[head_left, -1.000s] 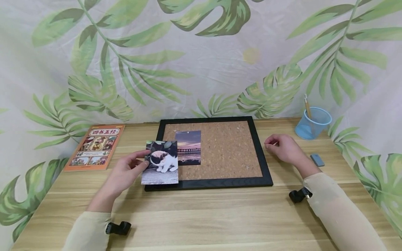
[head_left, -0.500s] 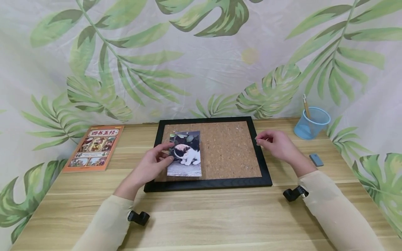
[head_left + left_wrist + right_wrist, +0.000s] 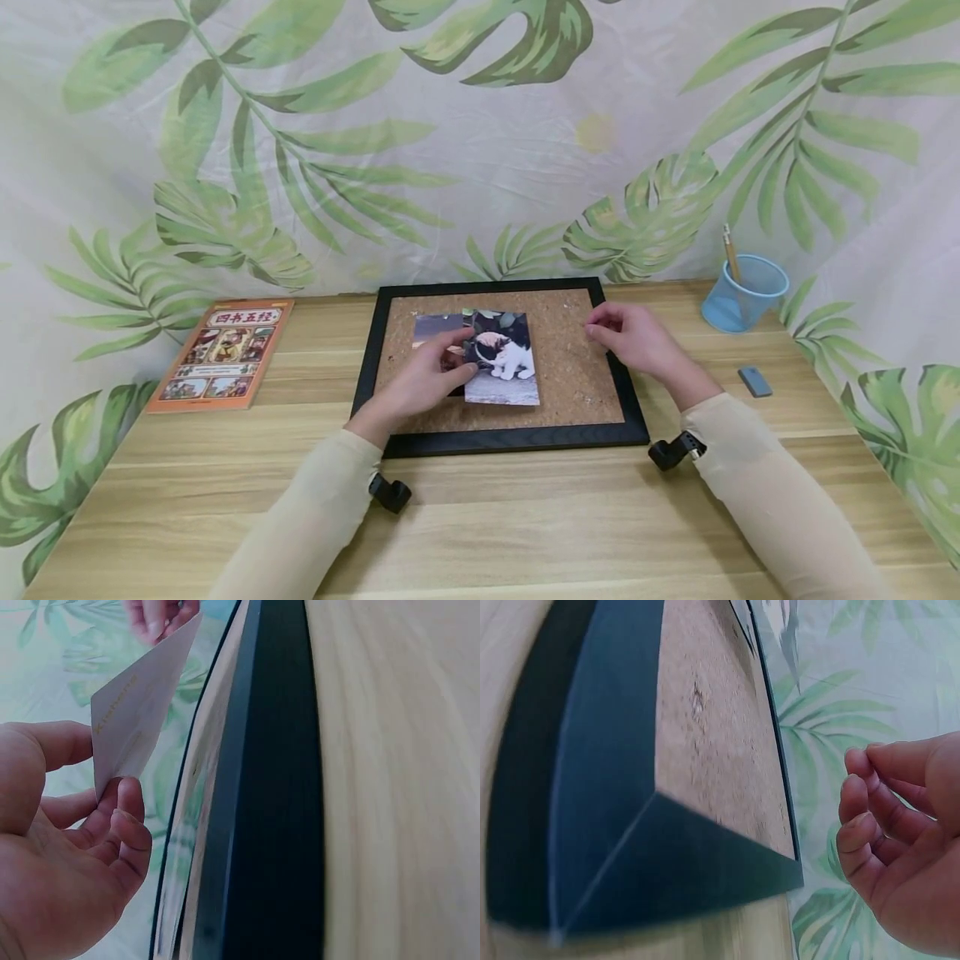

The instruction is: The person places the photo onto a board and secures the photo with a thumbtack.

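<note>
My left hand (image 3: 422,377) pinches the left edge of a photo of a black-and-white cat (image 3: 504,360) and holds it over the framed corkboard (image 3: 572,367). The left wrist view shows the photo's white back (image 3: 139,712), raised off the board. A sunset photo (image 3: 429,327) lies on the board's left part, partly hidden by the cat photo and my left hand. Over the board's right edge, my right hand (image 3: 633,335) has thumb and forefinger together at a tiny pale, pin-like thing, too small to identify; the right wrist view shows the same pinch.
An orange book (image 3: 225,357) lies on the wooden table (image 3: 510,517) at the left. At the right stand a blue mesh pen cup (image 3: 742,300) with a pencil (image 3: 731,252) and, nearer, a small blue-grey block (image 3: 755,382). A leaf-patterned cloth (image 3: 480,167) hangs behind.
My left hand has carried the cat photo rightward, from the board's left frame, across the sunset photo, to the board's middle. My right hand has moved left, from beside the frame to above the board's edge.
</note>
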Demonstrator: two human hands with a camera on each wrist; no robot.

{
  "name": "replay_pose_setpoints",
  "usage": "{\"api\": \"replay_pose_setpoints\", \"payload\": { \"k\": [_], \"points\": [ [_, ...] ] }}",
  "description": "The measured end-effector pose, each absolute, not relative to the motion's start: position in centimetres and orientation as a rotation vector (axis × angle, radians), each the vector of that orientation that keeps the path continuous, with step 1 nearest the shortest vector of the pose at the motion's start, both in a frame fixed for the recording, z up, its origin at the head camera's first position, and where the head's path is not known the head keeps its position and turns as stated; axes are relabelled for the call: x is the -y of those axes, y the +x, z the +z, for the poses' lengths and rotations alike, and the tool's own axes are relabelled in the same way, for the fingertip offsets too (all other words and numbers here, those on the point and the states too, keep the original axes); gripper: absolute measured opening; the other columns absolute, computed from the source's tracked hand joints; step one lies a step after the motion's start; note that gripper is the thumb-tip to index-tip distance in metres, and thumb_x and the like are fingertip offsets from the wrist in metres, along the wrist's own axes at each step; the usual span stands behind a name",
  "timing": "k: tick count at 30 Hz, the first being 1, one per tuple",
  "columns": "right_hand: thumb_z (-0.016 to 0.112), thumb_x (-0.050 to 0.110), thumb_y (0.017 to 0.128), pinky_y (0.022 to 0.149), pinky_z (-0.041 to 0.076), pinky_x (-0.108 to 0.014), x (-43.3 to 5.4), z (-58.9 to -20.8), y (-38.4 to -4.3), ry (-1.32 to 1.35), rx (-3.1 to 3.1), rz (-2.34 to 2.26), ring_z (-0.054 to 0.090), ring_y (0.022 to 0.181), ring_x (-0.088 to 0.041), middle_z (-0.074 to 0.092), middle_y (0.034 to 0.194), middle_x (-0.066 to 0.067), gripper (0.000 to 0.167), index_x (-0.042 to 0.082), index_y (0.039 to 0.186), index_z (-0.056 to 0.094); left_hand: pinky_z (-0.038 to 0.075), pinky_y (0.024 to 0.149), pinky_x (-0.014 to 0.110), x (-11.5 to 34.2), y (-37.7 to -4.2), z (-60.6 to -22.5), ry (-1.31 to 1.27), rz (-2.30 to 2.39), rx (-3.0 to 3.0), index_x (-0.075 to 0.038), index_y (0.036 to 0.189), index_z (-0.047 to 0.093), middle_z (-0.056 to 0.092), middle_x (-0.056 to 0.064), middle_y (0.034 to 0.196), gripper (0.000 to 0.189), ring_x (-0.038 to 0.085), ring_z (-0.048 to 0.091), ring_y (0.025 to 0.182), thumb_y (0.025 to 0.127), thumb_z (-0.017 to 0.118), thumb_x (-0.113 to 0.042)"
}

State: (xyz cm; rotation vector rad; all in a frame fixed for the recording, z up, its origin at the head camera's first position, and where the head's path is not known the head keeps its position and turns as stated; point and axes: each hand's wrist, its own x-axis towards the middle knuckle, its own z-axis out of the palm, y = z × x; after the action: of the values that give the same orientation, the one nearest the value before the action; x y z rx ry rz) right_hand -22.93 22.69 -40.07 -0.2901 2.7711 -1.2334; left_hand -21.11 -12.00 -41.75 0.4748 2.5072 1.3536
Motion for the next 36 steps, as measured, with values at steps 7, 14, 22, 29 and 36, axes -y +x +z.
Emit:
{"api": "replay_pose_setpoints", "payload": {
  "k": [7, 14, 22, 29, 36],
  "points": [
    [0.065, 0.016, 0.109, 0.071, 0.052, -0.030, -21.3, -40.6, -24.3, -0.271, -2.733, -1.271, 0.063, 0.084, -0.024, 0.074, 0.102, -0.018, 0.023, -0.001, 0.122, 0.074, 0.050, 0.081, 0.035, 9.3, -22.3, -42.5, 0.482, 1.357, -2.478, -0.009, 0.164, 0.045, 0.065, 0.018, 0.131, 0.065, 0.024, 0.062, 0.102, 0.105, 0.069, -0.019],
    [0.064, 0.015, 0.109, 0.065, 0.049, -0.029, -19.8, -40.9, -25.5, -0.223, -2.664, -1.319, 0.065, 0.085, -0.030, 0.072, 0.100, -0.023, 0.024, -0.003, 0.123, 0.073, 0.048, 0.074, 0.030, 7.5, -23.5, -42.8, 0.515, 1.288, -2.512, -0.005, 0.163, 0.045, 0.066, 0.014, 0.115, 0.065, 0.019, 0.060, 0.091, 0.104, 0.069, -0.018],
    [0.065, 0.013, 0.109, 0.064, 0.052, -0.026, -18.4, -41.9, -27.6, -0.137, -2.571, -1.406, 0.066, 0.077, -0.019, 0.079, 0.103, -0.018, 0.020, -0.001, 0.119, 0.074, 0.053, 0.092, 0.039, 5.9, -24.5, -43.0, 0.598, 1.100, -2.570, 0.005, 0.160, 0.045, 0.067, 0.021, 0.122, 0.065, 0.024, 0.063, 0.101, 0.103, 0.066, -0.018],
    [0.062, 0.008, 0.109, 0.058, 0.051, -0.022, -17.0, -42.9, -29.4, -0.138, -2.546, -1.434, 0.064, 0.070, -0.012, 0.078, 0.098, -0.017, 0.019, -0.006, 0.117, 0.072, 0.047, 0.115, 0.048, 5.4, -24.7, -42.8, 0.600, 1.003, -2.585, 0.007, 0.159, 0.045, 0.059, 0.027, 0.151, 0.064, 0.032, 0.059, 0.127, 0.103, 0.064, -0.017],
    [0.059, 0.007, 0.109, 0.057, 0.048, -0.022, -15.9, -43.3, -30.7, -0.186, -2.603, -1.299, 0.061, 0.068, -0.012, 0.078, 0.099, -0.018, 0.017, -0.005, 0.113, 0.071, 0.039, 0.127, 0.050, 5.2, -25.0, -43.1, 0.603, 0.980, -2.572, 0.008, 0.160, 0.042, 0.048, 0.030, 0.162, 0.066, 0.039, 0.047, 0.152, 0.103, 0.062, -0.017]
  ]
}}
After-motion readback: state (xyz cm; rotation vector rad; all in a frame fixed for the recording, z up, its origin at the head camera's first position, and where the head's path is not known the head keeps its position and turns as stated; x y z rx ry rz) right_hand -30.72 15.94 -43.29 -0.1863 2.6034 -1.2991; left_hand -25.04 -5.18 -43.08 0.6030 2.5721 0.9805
